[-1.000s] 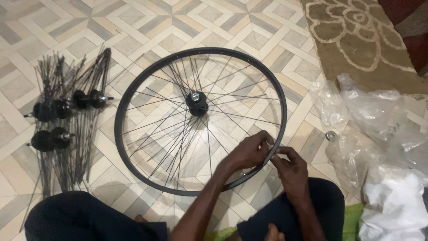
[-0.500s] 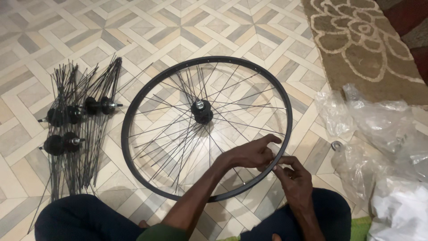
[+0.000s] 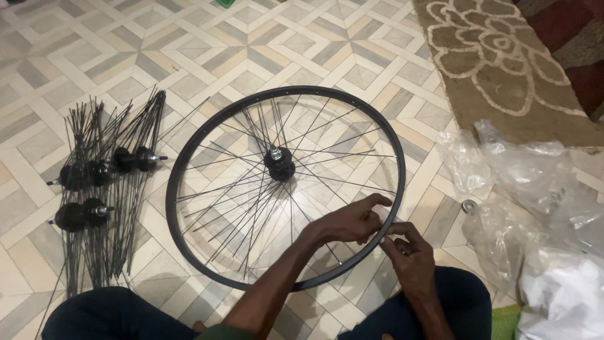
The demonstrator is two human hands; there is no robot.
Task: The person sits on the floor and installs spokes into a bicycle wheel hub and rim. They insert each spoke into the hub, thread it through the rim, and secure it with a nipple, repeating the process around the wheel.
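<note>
Wheel rim [image 3: 189, 249] — both hands' fingers [image 3: 389, 236] pinching it.

Worn on the head, aimed steeply down at the floor [image 3: 189, 56] — close over both hands, wheel [image 3: 284, 187] filling mid-frame.

Packaging present: clear plastic bags [image 3: 522, 182], crumpled and empty-looking, lie in a loose heap on the tiled floor at the right, just below the edge of the brown rug [image 3: 497, 82]. A white bag [image 3: 560, 296] lies at the lower right corner, beside the heap. No labels, signs or screens are visible.
</note>
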